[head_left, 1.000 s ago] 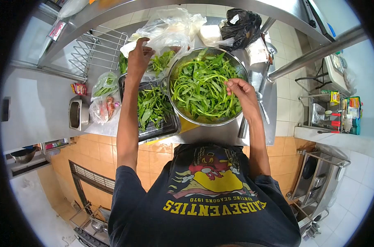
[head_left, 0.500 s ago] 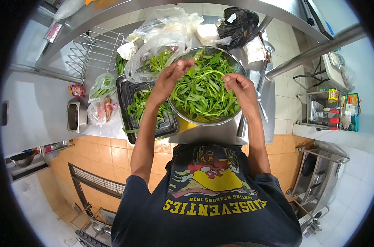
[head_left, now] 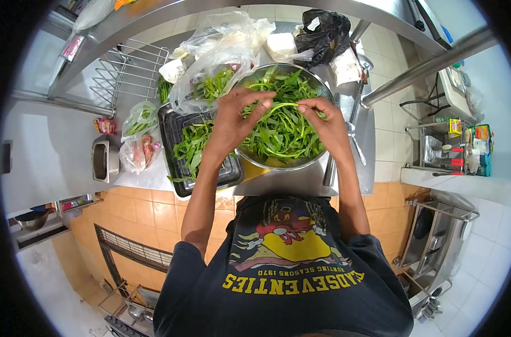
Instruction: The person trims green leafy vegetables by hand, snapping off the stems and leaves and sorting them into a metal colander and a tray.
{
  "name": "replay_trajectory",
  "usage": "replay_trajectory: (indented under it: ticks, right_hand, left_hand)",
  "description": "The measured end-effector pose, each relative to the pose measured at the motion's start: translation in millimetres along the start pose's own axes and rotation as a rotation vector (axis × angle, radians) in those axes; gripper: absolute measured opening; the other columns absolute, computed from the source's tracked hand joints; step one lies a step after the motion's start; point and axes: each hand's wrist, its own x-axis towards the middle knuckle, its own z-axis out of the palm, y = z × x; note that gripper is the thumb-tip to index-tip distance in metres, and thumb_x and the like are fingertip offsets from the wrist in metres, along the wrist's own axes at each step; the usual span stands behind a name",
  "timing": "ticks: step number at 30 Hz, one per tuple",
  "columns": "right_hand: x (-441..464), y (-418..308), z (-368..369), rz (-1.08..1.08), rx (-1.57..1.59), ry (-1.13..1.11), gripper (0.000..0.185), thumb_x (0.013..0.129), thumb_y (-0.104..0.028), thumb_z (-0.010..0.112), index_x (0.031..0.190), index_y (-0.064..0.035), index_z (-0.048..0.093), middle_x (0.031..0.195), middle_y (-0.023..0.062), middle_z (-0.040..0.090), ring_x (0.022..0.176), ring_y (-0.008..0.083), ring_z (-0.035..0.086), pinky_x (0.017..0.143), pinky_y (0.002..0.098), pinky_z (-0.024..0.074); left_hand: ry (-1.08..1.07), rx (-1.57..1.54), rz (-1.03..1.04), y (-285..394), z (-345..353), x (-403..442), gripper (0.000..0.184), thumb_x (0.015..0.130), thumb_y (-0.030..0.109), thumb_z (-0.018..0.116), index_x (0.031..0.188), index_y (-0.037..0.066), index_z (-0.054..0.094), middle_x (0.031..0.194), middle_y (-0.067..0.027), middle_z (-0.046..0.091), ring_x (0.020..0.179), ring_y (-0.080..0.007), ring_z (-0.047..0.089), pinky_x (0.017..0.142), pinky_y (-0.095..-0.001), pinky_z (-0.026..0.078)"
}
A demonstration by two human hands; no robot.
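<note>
Dark T-shirt (head_left: 289, 312), short loose sleeves (head_left: 182, 267), red-and-yellow cartoon figure (head_left: 291, 237) on front, yellow block lettering (head_left: 293, 284) ending ADSEVENTIES, smaller line (head_left: 289, 273) with SEASONS 1970, left hand (head_left: 232, 123) and right hand (head_left: 330, 126) bare.

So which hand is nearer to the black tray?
Left. The left hand is by the right edge of the black tray, its forearm partly covering it; the right hand is farther right, by the right side of the colander.

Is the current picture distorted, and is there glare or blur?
Head view: strong fisheye, curving the shelf, corners black; head view: pale glare on the floor; head view: left hand and right hand look fairly sharp.
</note>
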Motion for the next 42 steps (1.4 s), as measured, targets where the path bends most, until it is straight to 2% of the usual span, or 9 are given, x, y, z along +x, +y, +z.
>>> replay_trajectory:
  ticks: [2, 11, 17, 20, 23, 26, 29, 37, 42]
  right_hand:
    - [-1, -2, 2, 0.010, 0.016, -0.001, 0.013, 0.091, -0.009, 0.067, 0.100, 0.0000, 0.070, 0.089, 0.0059, 0.065, 0.084, 0.0139, 0.060, 0.078, 0.0261, 0.0462]
    - [0, 1, 3, 0.167, 0.192, -0.023, 0.018, 0.096, -0.013, 0.061, 0.106, 0.0014, 0.066, 0.089, 0.0066, 0.071, 0.085, 0.0103, 0.064, 0.081, 0.0240, 0.0474]
    - [2, 10, 4, 0.201, 0.297, -0.077, 0.017, 0.099, -0.015, 0.058, 0.105, -0.0003, 0.062, 0.092, 0.0121, 0.074, 0.089, 0.0107, 0.066, 0.083, 0.0238, 0.0479]
    - [0, 12, 3, 0.243, 0.346, -0.083, 0.017, 0.099, -0.018, 0.057, 0.105, -0.0028, 0.061, 0.095, 0.0122, 0.074, 0.091, 0.0105, 0.064, 0.086, 0.0247, 0.0461]
    - [0, 18, 4, 0.267, 0.447, -0.095, 0.020, 0.100, -0.023, 0.058, 0.108, -0.0055, 0.059, 0.098, 0.0113, 0.074, 0.094, 0.0093, 0.061, 0.092, 0.0264, 0.0428]
    - [0, 16, 7, 0.283, 0.490, -0.099, 0.018, 0.100, -0.023, 0.057, 0.107, -0.0064, 0.057, 0.101, 0.0124, 0.074, 0.097, 0.0100, 0.060, 0.095, 0.0274, 0.0413]
    - [0, 20, 13, 0.263, 0.500, -0.116, 0.018, 0.100, -0.023, 0.057, 0.107, -0.0071, 0.055, 0.105, 0.0133, 0.073, 0.098, 0.0103, 0.060, 0.097, 0.0282, 0.0401]
    - [-5, 28, 19, 0.222, 0.378, -0.016, 0.017, 0.097, -0.012, 0.058, 0.113, -0.0054, 0.055, 0.098, 0.0091, 0.070, 0.087, 0.0139, 0.062, 0.090, 0.0284, 0.0438]
    - [-12, 12, 10, -0.117, -0.202, 0.009, 0.022, 0.087, -0.010, 0.070, 0.108, -0.0104, 0.067, 0.102, 0.0087, 0.058, 0.094, 0.0216, 0.057, 0.088, 0.0327, 0.0438]
  left_hand:
    - [-0.100, 0.081, -0.025, -1, 3, 0, 0.024, 0.088, 0.021, 0.072, 0.110, 0.011, 0.073, 0.094, -0.0111, 0.072, 0.086, -0.0292, 0.064, 0.082, -0.0390, 0.047]
    - [0.271, 0.126, 0.040, 5, 26, -12, 0.027, 0.086, 0.024, 0.074, 0.111, 0.015, 0.071, 0.106, -0.0087, 0.067, 0.103, -0.0283, 0.059, 0.093, -0.0410, 0.039]
    - [0.345, 0.223, 0.045, -4, 38, -19, 0.017, 0.089, 0.020, 0.071, 0.103, 0.012, 0.070, 0.099, -0.0079, 0.063, 0.100, -0.0269, 0.057, 0.093, -0.0425, 0.038]
    - [0.474, 0.065, -0.054, 0, 41, -20, 0.014, 0.090, 0.018, 0.070, 0.102, 0.011, 0.070, 0.097, -0.0080, 0.061, 0.096, -0.0256, 0.056, 0.090, -0.0404, 0.040]
    - [0.421, -0.067, -0.163, -16, 46, -29, 0.016, 0.091, 0.019, 0.068, 0.102, 0.006, 0.068, 0.092, -0.0084, 0.062, 0.090, -0.0215, 0.058, 0.083, -0.0363, 0.045]
    - [0.150, -0.295, -0.268, -13, 52, -37, 0.023, 0.093, 0.022, 0.067, 0.103, 0.002, 0.068, 0.087, -0.0104, 0.067, 0.079, -0.0174, 0.059, 0.074, -0.0329, 0.047]
    - [-0.073, -0.255, -0.392, -3, 57, -38, 0.028, 0.095, 0.024, 0.066, 0.105, -0.001, 0.069, 0.086, -0.0111, 0.070, 0.074, -0.0141, 0.061, 0.069, -0.0305, 0.049]
    - [-0.064, -0.327, -0.324, -15, 58, -38, 0.026, 0.093, 0.024, 0.068, 0.106, 0.001, 0.071, 0.091, -0.0114, 0.072, 0.080, -0.0138, 0.065, 0.075, -0.0309, 0.051]
    - [-0.058, -0.273, -0.295, -18, 45, -35, 0.024, 0.092, 0.021, 0.068, 0.104, 0.001, 0.072, 0.093, -0.0132, 0.072, 0.084, -0.0164, 0.065, 0.079, -0.0315, 0.050]
